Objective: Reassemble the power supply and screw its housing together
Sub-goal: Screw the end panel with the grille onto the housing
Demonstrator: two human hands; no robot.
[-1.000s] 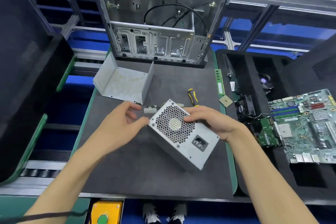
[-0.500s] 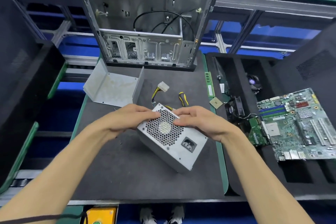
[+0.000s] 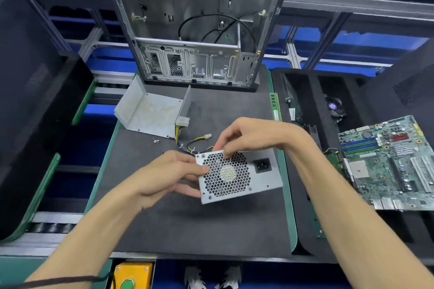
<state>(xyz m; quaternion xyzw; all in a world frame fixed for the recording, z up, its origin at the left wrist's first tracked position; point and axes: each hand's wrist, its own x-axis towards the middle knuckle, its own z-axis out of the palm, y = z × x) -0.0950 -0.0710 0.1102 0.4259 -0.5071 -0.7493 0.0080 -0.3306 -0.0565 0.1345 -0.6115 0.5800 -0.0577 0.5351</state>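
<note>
The grey power supply stands tilted on the dark mat, its honeycomb fan grille and black mains socket facing me. My left hand grips its left edge. My right hand reaches over its top edge, fingertips on the grille's upper rim. Its yellow and black cables with white plugs trail behind it. The bent metal housing cover lies apart at the back left. Two small screws rest on the mat near the cover's front edge.
An open computer case stands upright at the back of the mat. A green memory stick lies along the mat's right edge. A motherboard and a fan sit in the black foam tray on the right.
The power supply has been turned so its grille faces me squarely, and the cables are now laid out behind it. My right hand has shifted to the top edge.
</note>
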